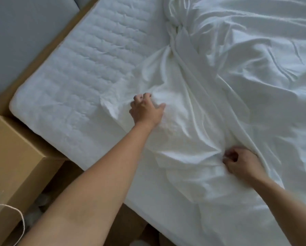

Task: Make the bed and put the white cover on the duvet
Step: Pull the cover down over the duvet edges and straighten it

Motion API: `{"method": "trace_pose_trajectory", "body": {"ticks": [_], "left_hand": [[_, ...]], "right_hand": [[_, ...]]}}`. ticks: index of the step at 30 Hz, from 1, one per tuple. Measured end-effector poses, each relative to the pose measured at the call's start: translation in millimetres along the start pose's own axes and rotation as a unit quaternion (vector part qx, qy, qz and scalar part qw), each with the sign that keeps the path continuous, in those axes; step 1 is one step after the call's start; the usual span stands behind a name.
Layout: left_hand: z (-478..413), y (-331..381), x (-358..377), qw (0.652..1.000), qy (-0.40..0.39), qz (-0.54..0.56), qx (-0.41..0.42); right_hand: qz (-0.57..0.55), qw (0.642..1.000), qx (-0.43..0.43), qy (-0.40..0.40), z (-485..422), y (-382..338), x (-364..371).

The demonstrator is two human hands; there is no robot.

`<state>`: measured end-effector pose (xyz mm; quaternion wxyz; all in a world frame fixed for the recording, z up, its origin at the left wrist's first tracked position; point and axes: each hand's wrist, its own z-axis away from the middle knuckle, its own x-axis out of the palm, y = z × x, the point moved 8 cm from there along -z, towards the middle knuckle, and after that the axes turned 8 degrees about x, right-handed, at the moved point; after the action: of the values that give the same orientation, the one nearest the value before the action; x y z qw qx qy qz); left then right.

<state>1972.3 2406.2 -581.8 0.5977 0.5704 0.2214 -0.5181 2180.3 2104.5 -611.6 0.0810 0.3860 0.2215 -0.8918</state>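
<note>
Gripping white cover (193,121): left hand (146,110), right hand (241,162).

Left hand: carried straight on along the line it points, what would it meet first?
The left hand, with its grip on the white sheet, points up and rightward in the picture. It would likely first meet the sheet's twisted bunch, though depth is unclear.

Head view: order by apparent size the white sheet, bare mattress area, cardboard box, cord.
Largest first:
white sheet
bare mattress area
cardboard box, nearer the camera and cut off, so unsure
cord
</note>
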Motion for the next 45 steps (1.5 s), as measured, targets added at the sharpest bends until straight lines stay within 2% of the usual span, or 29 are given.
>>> {"method": "trace_pose_trajectory", "body": {"ticks": [2, 4, 7, 11, 13, 15, 18, 20, 24, 27, 30, 32, 34, 36, 40, 42, 43, 45], "left_hand": [[-23.3, -6.3, 7.2, 0.995, -0.092, -0.022, -0.022], [-27.5, -7.0, 20.9, 0.988, -0.15, -0.014, -0.019], [-27.0, -8.3, 29.0, 0.986, -0.161, -0.044, 0.009], [-42.5, 3.8, 13.8, 0.97, -0.165, -0.165, 0.059], [-61.0, 2.2, 7.8, 0.972, -0.174, -0.148, 0.049], [-80.2, -3.1, 12.2, 0.977, -0.195, -0.073, 0.04], [-90.1, -5.0, 41.3, 0.957, -0.275, 0.078, 0.047], [-97.3, -6.0, 55.6, 0.948, -0.285, 0.124, 0.072], [-120.6, -46.4, -22.5, 0.971, -0.173, 0.071, 0.148], [-119.6, -141.9, -132.4, 0.99, -0.082, 0.082, 0.074], [-76.2, -239.7, -200.1, 0.996, -0.031, 0.085, -0.025], [-43.4, -278.5, -204.3, 0.995, -0.066, 0.052, -0.053], [-31.9, -292.8, -179.9, 0.983, -0.179, -0.003, -0.04], [-49.8, -286.3, -160.7, 0.971, -0.235, -0.036, -0.006], [-125.8, -213.5, -155.6, 0.984, -0.138, -0.006, 0.115], [-158.0, -182.2, -146.4, 0.984, -0.125, -0.001, 0.125], [-170.2, -174.2, -137.2, 0.985, -0.135, -0.005, 0.108], [-181.6, -159.5, -117.3, 0.979, -0.169, -0.056, 0.098]], "right_hand": [[-0.02, 1.0, 0.013, -0.012, 7.6, 0.7, 2.9], [-0.028, 0.999, 0.007, 0.017, 12.6, -12.7, 8.3], [-0.071, 0.995, -0.004, 0.07, 23.4, -40.9, 17.9], [-0.091, 0.988, -0.003, 0.123, 43.4, -68.1, 26.3], [-0.064, 0.984, -0.025, 0.163, 50.3, -88.3, 24.6], [-0.068, 0.979, -0.05, 0.188, 49.8, -112.2, 21.0], [-0.1, 0.981, -0.039, 0.159, 35.6, -145.4, 23.2], [-0.085, 0.986, -0.005, 0.146, 16.8, -170.5, 27.7], [-0.077, 0.994, 0.05, 0.063, 0.6, -243.1, 65.7], [-0.095, 0.995, 0.041, -0.006, 13.8, -321.2, 113.2], [-0.064, 0.998, 0.004, -0.011, 33.1, -385.2, 160.7], [0.012, 1.0, -0.003, -0.005, 41.2, -401.3, 186.0], [0.06, 0.997, 0.032, -0.031, 42.7, -390.6, 209.9], [0.093, 0.992, 0.064, -0.053, 40.5, -371.6, 225.3], [0.107, 0.994, 0.02, -0.029, 32.8, -353.7, 235.2], [0.08, 0.997, -0.024, 0.0, 34.8, -355.4, 235.1], [0.055, 0.996, -0.053, 0.046, 36.5, -358.6, 228.2], [0.011, 0.97, -0.123, 0.21, 37.4, -366.1, 195.4]]}}
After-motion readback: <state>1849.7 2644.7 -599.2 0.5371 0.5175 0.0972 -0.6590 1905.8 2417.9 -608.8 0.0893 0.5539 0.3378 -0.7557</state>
